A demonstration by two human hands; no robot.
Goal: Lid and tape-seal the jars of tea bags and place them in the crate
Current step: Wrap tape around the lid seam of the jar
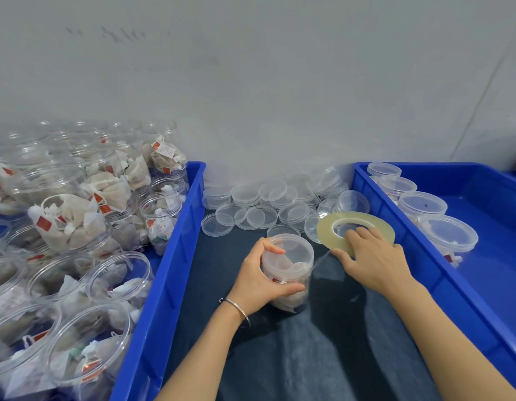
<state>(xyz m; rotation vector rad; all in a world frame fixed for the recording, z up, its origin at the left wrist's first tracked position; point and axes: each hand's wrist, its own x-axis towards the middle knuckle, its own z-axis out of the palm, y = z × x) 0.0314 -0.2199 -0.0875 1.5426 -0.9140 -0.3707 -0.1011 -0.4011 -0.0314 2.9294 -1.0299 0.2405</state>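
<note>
The lidded jar (287,270) of tea bags stands upright on the dark surface (323,357) just below the middle of the frame. The left hand (258,282) has its grip closed round the jar's side, thumb low on the wall and fingers curled up by the lid (288,250). A thin strip of clear tape (320,260) runs taut from the lid's edge out to the tape roll (355,230), just right of the jar. The right hand (372,259) holds that roll, fingers over its ring and thumb under its near edge.

The risks, as I judge them:

- The strip looks only lightly stuck at the lid, so a sharp tug from the roll could peel it off.
- If the left hand turns the jar unevenly, the tape may ride up or down off the seam and wrinkle, leaving a gap in the seal.
- Slack could let the strip fold onto itself or catch the left fingers.
- The loose lids (259,206) piled just above the jar lie close to the roll and might be knocked.

At the right edge, the blue crate (482,204) holds a row of sealed jars (421,205). At the left, another blue crate (175,250) is heaped with open jars (77,215).
</note>
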